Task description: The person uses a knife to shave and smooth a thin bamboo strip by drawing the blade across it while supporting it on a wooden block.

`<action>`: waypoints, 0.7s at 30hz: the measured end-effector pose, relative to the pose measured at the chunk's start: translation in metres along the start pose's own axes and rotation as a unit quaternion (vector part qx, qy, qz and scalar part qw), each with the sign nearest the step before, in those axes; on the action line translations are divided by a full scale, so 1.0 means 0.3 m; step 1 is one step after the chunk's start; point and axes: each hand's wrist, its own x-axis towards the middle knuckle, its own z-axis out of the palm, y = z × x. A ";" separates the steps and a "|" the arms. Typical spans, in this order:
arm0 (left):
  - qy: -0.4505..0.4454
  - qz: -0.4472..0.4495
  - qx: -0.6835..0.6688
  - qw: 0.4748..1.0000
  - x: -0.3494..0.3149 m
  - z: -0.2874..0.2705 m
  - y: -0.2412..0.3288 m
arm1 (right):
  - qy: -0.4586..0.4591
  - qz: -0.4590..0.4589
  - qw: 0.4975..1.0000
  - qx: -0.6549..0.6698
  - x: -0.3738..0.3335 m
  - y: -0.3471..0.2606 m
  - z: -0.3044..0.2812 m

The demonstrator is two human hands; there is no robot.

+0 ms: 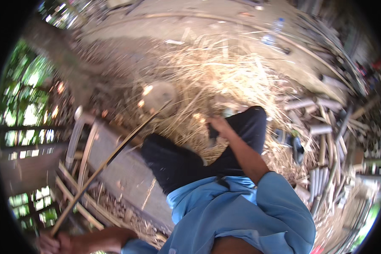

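Found left hand (55, 244) clamped on long strip (97, 173); couldn't tell grip of right hand (219, 125); judged shavings (237, 76) made, strip unfinished.

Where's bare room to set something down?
Mostly bare: the flat grey board, between the dark cloth trousers and the long thin tan-and-black strip; one pale sliver lies on it. Crowded: pale straw-like shavings ahead, cut tan tubes at right.

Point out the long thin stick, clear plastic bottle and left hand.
Long thin stick (111, 160), head view: mid-shaft.
Clear plastic bottle (273, 32), head view: mid-body.
Left hand (57, 244), head view: its middle.
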 end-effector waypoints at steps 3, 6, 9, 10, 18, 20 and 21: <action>-0.033 -0.051 0.008 0.998 -0.100 0.108 -0.075 | 0.009 0.025 1.000 -0.003 -0.016 0.004 -0.003; -0.022 -0.085 -0.056 0.995 -0.214 0.202 -0.136 | 0.000 0.005 1.000 -0.023 -0.018 0.028 0.037; 0.000 -0.108 -0.028 0.994 -0.324 0.259 -0.144 | -0.040 0.009 0.999 -0.034 -0.059 0.029 0.055; 0.001 -0.102 -0.014 0.995 -0.343 0.257 -0.133 | -0.054 -0.017 0.989 -0.137 -0.093 0.021 0.079; 0.035 -0.086 0.047 0.995 -0.449 0.252 0.008 | -0.118 -0.380 0.831 -0.390 -0.418 -0.088 0.325; 0.073 -0.077 0.038 0.994 -0.484 0.277 0.015 | -0.090 -0.380 0.810 -0.437 -0.472 -0.117 0.360; 0.067 -0.079 0.053 0.993 -0.492 0.271 0.019 | -0.073 -0.385 0.785 -0.480 -0.485 -0.128 0.367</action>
